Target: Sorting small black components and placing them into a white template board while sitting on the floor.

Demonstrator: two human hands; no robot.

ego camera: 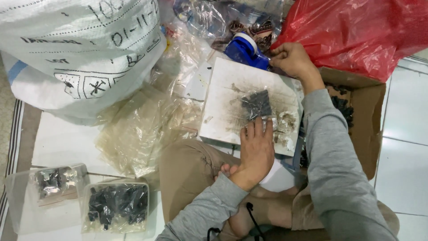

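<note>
White woven sack (76, 49), large and marked with black print, is seen at upper left, resting on the floor. Red plastic bag (356, 31) is bunched at upper right, above an open cardboard box (368, 116) in which small black parts are partly visible. A loose heap of clear empty bags (142, 129) is spread between the sack and the board. A stained white board (232, 102) is laid across the lap, tilted slightly.

Two filled clear packets are set on the floor at lower left: one with black parts (117, 206), one with darker mixed parts (55, 183), just beside each other.

A blue tape dispenser (245, 50) is seen just past the board's far edge. The right hand (292, 60) is placed at it, fingers curled together against its side; whether it is truly gripped cannot be told.

The left hand (256, 149) is laid flat on the board's near part, fingers together and extended, fingertips pressed on the edge of a small clear packet of black parts (257, 105), which lies at the middle of the board.
</note>
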